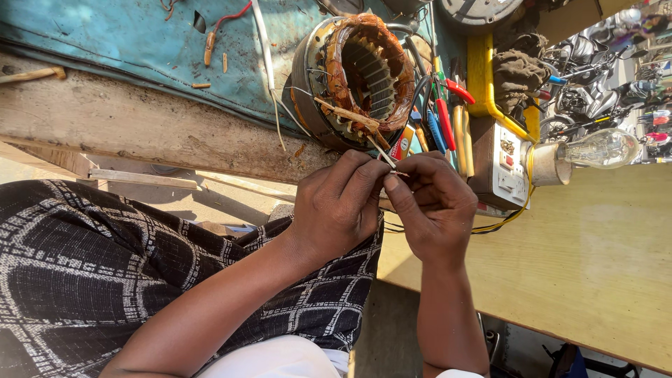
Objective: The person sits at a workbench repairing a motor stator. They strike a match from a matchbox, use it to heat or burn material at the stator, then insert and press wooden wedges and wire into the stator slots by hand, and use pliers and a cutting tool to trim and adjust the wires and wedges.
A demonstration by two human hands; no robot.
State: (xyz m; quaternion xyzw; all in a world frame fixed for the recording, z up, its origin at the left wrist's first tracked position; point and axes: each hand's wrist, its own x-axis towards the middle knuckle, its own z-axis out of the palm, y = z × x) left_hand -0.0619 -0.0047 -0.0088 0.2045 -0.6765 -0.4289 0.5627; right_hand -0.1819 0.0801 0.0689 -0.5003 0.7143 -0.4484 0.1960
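Copper-wound stator (pixel 364 77), screwdrivers (pixel 442 126), bulb (pixel 602 148), fingers (pixel 378 183) pinching wire (pixel 383 154)

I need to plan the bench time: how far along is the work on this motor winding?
Done: copper coils sit wound in the stator. In hand: left hand and right hand pinch a thin lead wire from it. Left: other white leads hang loose.

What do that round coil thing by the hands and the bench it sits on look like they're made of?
The round motor stator looks like copper wire: glossy reddish-orange windings, wrapped around a grey ribbed metal core, probably steel. The worn bench edge looks like raw, unpainted wood, with grain and cracks showing. Both hands, left hand and right hand, pinch a thin pale wire lead, probably sleeved in insulation.
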